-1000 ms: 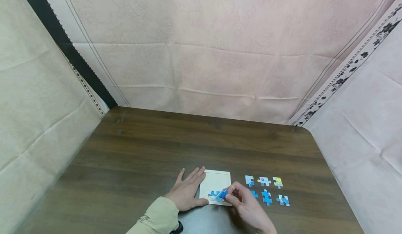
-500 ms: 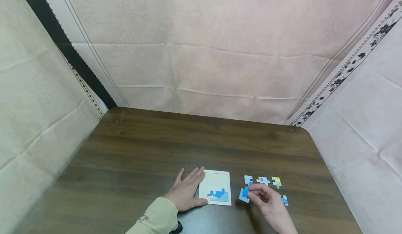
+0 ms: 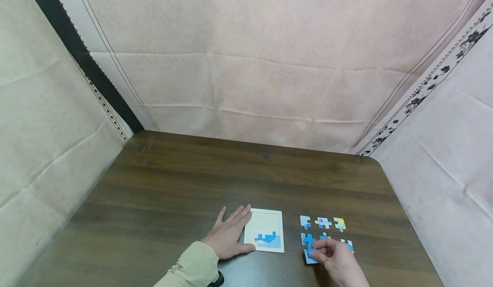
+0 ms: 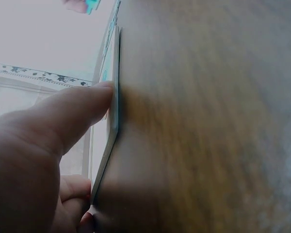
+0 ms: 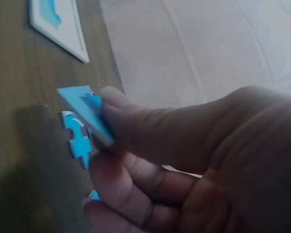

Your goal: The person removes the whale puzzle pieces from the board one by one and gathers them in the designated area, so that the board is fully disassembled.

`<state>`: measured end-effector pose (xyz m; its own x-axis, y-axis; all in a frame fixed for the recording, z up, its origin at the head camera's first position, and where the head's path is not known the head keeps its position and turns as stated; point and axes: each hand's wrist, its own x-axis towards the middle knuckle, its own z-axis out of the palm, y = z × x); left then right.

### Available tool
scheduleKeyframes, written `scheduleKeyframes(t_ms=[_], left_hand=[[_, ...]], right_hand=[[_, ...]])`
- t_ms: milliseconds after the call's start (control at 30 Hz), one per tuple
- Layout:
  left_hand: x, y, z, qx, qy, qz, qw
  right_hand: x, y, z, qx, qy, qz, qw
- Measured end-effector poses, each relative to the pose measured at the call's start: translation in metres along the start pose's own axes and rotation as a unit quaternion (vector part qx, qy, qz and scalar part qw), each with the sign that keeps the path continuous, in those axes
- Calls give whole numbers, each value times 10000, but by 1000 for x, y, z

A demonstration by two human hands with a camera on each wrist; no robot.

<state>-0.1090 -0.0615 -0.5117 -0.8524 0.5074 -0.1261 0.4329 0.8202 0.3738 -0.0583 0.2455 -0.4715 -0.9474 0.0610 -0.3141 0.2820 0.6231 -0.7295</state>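
My left hand lies flat with straight fingers. In the head view its fingertips and thumb rest on the left edge of a white square puzzle board. Joined blue puzzle pieces sit in the board's lower part. To the right, my right hand pinches a blue puzzle piece between thumb and fingers, just in front of the loose pieces. The right wrist view shows this piece tilted on edge. In the left wrist view my thumb presses on the board's rim.
Several loose puzzle pieces lie in two rows right of the board, among them a yellow-and-blue one and a pale blue one. My right hand partly covers the nearer row. The dark wooden table is bounded by pale cloth walls.
My right hand has carried a blue puzzle piece from above the board rightward to the loose pieces, then lowered it toward the table's front. The left hand has stayed on the board.
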Motion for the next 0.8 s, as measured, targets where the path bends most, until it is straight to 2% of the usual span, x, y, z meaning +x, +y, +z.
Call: scheduleKeyframes(t_ms=[367, 667, 800], left_hand=[[-1, 2, -1, -32, -3, -27, 10000], [-1, 2, 0, -10, -2, -12, 10000], [0, 1, -1, 45, 19, 0, 10000]], right_hand=[[2, 6, 3, -328, -133, 343, 9988], [1, 2, 7, -726, -34, 61, 9973], [1, 0, 8, -939, 2, 102, 9955]])
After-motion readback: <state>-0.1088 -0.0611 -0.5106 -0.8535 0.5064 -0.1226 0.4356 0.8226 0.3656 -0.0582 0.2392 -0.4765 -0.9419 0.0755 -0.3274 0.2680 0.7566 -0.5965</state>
